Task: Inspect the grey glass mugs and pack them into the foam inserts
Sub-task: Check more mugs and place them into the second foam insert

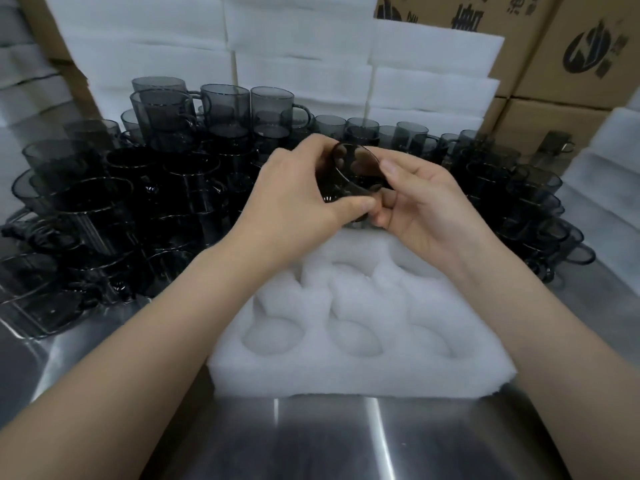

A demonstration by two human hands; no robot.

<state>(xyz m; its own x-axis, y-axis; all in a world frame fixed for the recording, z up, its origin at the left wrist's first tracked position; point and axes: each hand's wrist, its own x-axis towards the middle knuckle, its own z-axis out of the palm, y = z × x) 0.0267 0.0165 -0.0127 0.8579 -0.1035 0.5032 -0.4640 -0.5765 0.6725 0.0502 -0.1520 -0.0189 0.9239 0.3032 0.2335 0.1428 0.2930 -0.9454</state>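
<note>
grey glass mug [351, 174] is held between both hands, above the far edge of the foam insert [363, 375] and clear of the foam. it is tilted, with one round end turned toward the camera; whether that end is the mouth or the base cannot be told. the left hand [298, 202] is wrapped around the mug's left side, its fingers [356, 203] curled and grasping the glass. the right hand [422, 209] is set against the right side, with the thumb laid on the round end and the remaining fingers curled beneath, grasping the same mug. the foam insert is placed on the steel bench [311, 445], between the two forearms; rows of round pockets are cut into its top. further grey mugs [138, 209] are massed on the bench to the left of, behind and to the right of the insert, some of them stacked. white foam sheets [304, 64] are piled behind the mugs, and cardboard cartons [561, 64] are seen at the upper right.
</note>
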